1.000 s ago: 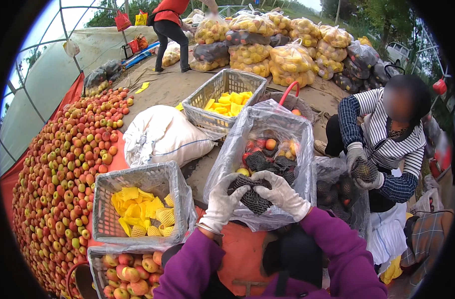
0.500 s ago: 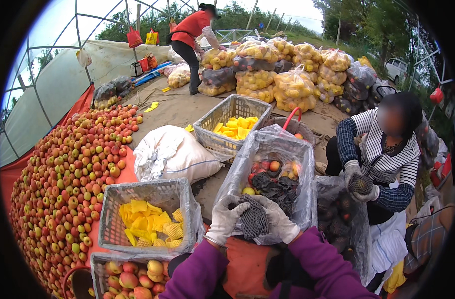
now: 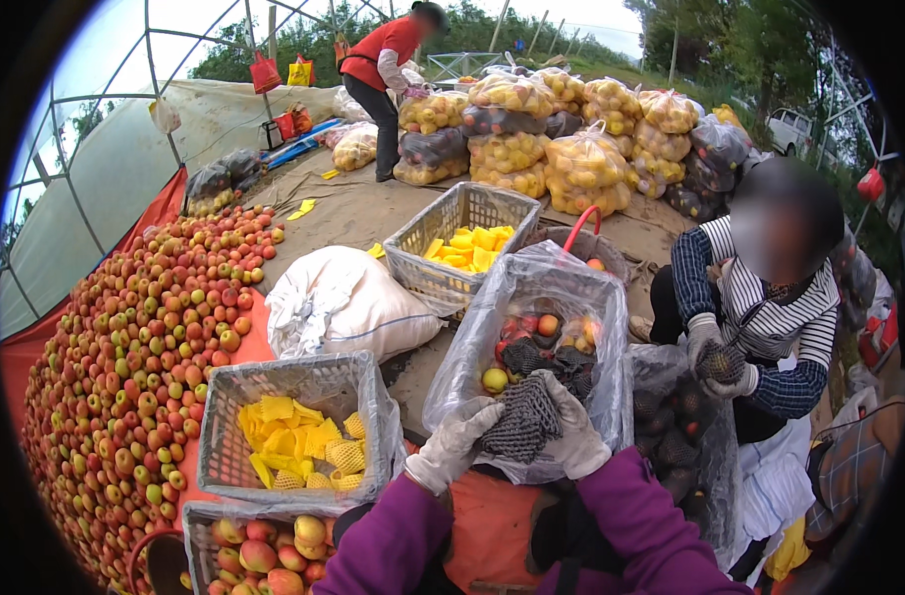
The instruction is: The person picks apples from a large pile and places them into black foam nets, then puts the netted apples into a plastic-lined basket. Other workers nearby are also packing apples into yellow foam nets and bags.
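Over the near end of the plastic-lined crate (image 3: pixel 455 382), both my gloved hands grip a black foam fruit net (image 3: pixel 522 421). My left hand (image 3: pixel 452 446) pinches its left side. At its upper right edge, my right hand (image 3: pixel 574 428) is closed on the mesh. Whether fruit sits inside the net cannot be made out. Beyond it in the crate lie more black foam nets (image 3: pixel 574 375), a yellow-green apple (image 3: pixel 495 380) and several red apples (image 3: pixel 549 324).
Left of me stand a grey crate (image 3: pixel 207 436) of yellow foam nets and a crate of apples (image 3: pixel 259 558). A white sack (image 3: pixel 348 307) lies beyond. A large apple pile (image 3: pixel 125 397) covers the left. At right, a co-worker's gloved hands (image 3: pixel 720 367) hold a dark-netted fruit.
The black net has gone from bunched to spread wider, and moved slightly right. My right hand has shifted up onto its upper edge. The co-worker in red has straightened a little.
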